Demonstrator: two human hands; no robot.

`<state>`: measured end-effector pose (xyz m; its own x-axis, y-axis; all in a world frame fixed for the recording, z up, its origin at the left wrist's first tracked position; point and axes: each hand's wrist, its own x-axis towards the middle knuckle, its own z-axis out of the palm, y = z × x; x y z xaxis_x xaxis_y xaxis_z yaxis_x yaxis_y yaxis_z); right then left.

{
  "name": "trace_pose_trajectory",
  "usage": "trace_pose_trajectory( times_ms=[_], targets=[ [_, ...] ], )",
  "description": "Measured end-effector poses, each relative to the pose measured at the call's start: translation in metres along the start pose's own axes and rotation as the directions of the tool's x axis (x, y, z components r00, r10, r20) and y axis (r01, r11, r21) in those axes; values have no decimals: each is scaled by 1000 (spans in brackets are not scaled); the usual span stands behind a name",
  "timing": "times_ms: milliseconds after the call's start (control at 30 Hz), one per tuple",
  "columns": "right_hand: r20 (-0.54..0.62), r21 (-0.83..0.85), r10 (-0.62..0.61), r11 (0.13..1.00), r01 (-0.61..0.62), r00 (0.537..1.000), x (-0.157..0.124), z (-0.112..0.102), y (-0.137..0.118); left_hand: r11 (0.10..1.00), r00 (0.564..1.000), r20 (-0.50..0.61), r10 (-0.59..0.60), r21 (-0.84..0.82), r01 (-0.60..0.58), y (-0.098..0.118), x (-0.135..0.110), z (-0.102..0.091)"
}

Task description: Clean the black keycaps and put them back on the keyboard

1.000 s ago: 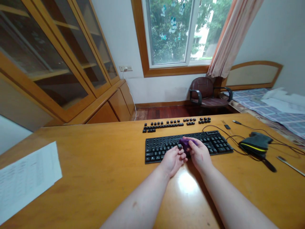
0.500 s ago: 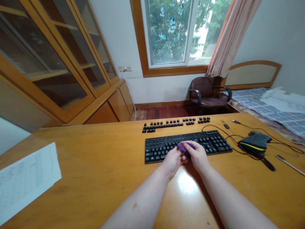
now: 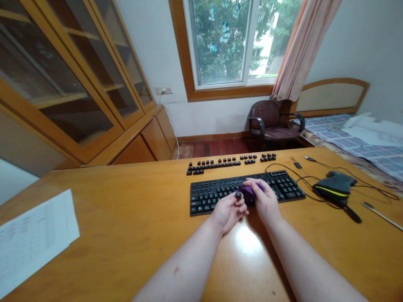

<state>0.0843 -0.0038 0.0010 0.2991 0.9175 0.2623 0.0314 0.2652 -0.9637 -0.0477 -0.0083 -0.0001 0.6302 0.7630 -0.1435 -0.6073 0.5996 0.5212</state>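
Observation:
A small black keycap (image 3: 238, 195) is pinched between the thumb and finger of my left hand (image 3: 227, 213). Just to its right, my right hand (image 3: 267, 200) grips a purple cloth (image 3: 248, 193), which bunches below the fingers. Both hands are above the front edge of a black keyboard (image 3: 204, 197) and cover part of its keys. Along the desk's far edge, loose black keycaps (image 3: 217, 165) lie in rows behind the keyboard. Switches without caps show in the keyboard's upper rows.
On the right of the wooden desk (image 3: 126, 218) lie a grey brush-like tool with a yellow stripe (image 3: 334, 188), a cable (image 3: 343, 169), a toothbrush (image 3: 382, 214) and a small black puller-like tool (image 3: 297, 165). Printed paper (image 3: 40, 235) rests at left. A chair (image 3: 270, 119) stands beyond the desk.
My hands have come slightly apart. The purple cloth has moved off the left fingers with my right hand, and the keycap in my left hand now shows.

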Motion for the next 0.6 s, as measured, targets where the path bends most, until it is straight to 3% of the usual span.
trace_pose_trajectory(
  times_ms=[100, 200, 367, 467, 600],
  targets=[
    [93, -21, -85, 996, 88, 992, 2, -5, -1, 997, 998, 38, -52, -58, 55, 3, -2, 1],
    [266, -106, -186, 969, 221, 946, 3, -8, -5, 988, 992, 37, -119, -95, 122, 3, -1, 0],
    [459, -155, -170, 951, 267, 872, 2, -8, -12, 981, 990, -46, -136, -144, 128, 1, 3, -6],
    [508, -145, -171, 949, 280, 844, 1, -7, -11, 983, 988, -81, -132, -141, 120, 0, 5, -9],
    [475, -165, -155, 951, 261, 866, 0, -4, -7, 985, 984, -122, -132, -126, 116, -2, 7, -11]
  ],
)
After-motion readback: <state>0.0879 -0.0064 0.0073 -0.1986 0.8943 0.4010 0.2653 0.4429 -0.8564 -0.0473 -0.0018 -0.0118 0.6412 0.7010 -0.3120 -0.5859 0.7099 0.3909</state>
